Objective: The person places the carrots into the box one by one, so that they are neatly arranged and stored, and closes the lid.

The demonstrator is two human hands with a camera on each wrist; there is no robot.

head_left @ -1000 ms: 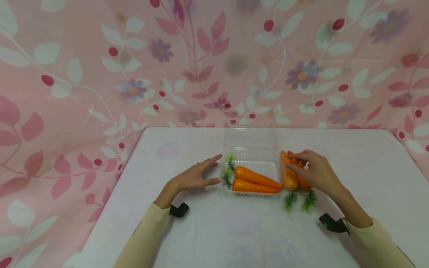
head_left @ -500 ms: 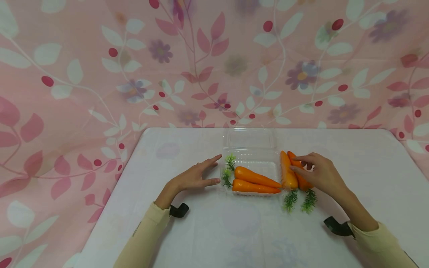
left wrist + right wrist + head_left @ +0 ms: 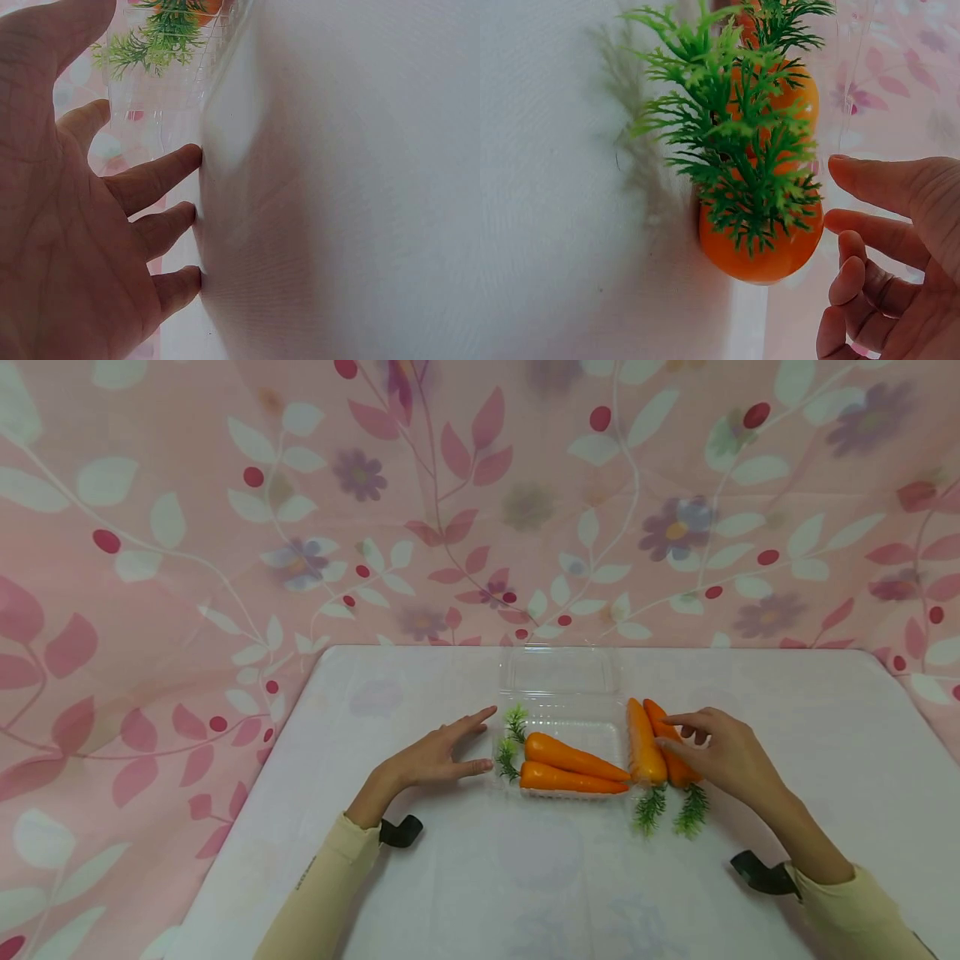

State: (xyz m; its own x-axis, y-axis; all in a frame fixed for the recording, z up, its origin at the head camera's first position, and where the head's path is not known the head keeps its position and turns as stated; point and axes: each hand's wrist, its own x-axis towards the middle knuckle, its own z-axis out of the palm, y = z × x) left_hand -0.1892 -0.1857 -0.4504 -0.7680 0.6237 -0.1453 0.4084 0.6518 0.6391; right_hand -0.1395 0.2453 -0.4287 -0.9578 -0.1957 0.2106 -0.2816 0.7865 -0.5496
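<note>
Twelve o'clock points away from me, and the box [image 3: 585, 732] is the clock's middle. My left hand [image 3: 431, 756] is at nine o'clock, fingers spread, thumb and index finger reaching up to the box's edge; I cannot tell whether they touch it. In the left wrist view, several of its fingertips are down at the table [image 3: 450, 877]. The clear box lies open, its lid [image 3: 558, 675] at twelve. Inside, the far carrot [image 3: 573, 755] and the near carrot [image 3: 573, 778] lie side by side, tips toward three or four, green tops [image 3: 507, 758] at nine.

Just outside the box at three o'clock, the inner carrot [image 3: 647, 747] and the outer carrot [image 3: 679, 770] lie together, tips toward twelve, leaves [image 3: 692, 810] toward six. My right hand [image 3: 723, 752] is at the outer carrot's three o'clock side, thumb and index finger apart, the other fingers loosely bent; I cannot tell whether it touches the carrot. A flowered cloth [image 3: 480, 485] hangs beyond the table.
</note>
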